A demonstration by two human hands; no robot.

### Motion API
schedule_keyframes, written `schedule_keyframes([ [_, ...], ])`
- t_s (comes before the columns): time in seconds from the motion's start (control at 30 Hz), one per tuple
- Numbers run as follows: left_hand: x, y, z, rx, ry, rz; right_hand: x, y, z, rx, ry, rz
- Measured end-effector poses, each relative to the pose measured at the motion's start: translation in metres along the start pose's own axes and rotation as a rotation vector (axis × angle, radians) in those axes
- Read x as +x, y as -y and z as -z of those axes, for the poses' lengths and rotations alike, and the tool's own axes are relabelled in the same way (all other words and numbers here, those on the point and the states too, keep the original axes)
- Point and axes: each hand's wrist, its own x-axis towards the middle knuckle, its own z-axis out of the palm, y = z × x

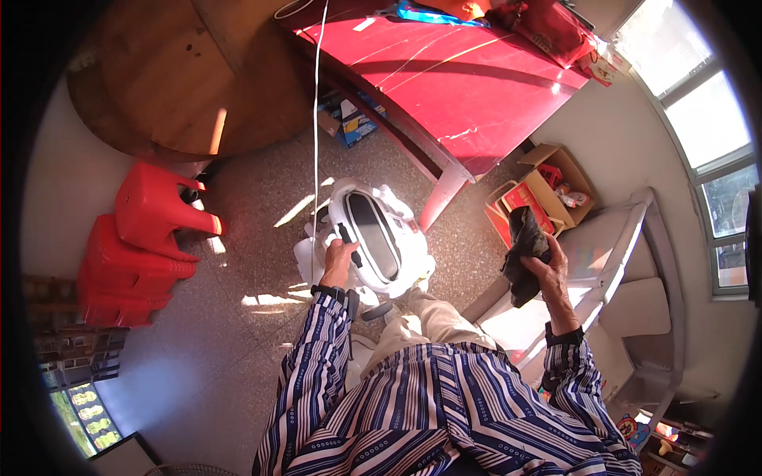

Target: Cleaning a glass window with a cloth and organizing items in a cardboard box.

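In front of my legs stands a white, rounded wheeled thing (337,208) with a dark grey oval panel, like a child's ride-on toy. My left hand (338,263) is closed around a short black handle (345,232) at its left side. Off to the right, my right hand (549,270) grips a crumpled dark cloth (521,242), which hangs above the floor beside the sofa. The fingers of my right hand are partly hidden by the cloth's folds.
A red-topped table (468,103) reaches toward me from the far side. Red plastic stools (127,262) are stacked at left, near a round wooden tabletop (159,87). An opened cardboard box (575,178) and a pale sofa (635,309) line the right. A white cord (317,103) hangs down.
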Motion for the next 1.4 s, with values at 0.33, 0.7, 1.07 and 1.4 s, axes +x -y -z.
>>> schedule_keyframes([
  [0.33, 0.027, 0.030, -0.007, -0.643, -0.002, 0.200, 0.130, 0.059, -0.068, -0.540, -0.010, 0.384],
  [0.7, 0.020, 0.011, -0.012, -0.836, 0.041, 0.269, 0.182, 0.045, -0.105, -0.854, -0.017, 0.630],
  [1.07, 0.004, -0.021, -0.016, -0.708, -0.114, 0.290, 0.167, 0.023, -0.100, -0.796, -0.262, 0.808],
  [1.4, 0.042, -0.049, 0.005, -0.745, -0.111, 0.222, 0.158, 0.007, -0.083, -0.832, -0.264, 0.793],
])
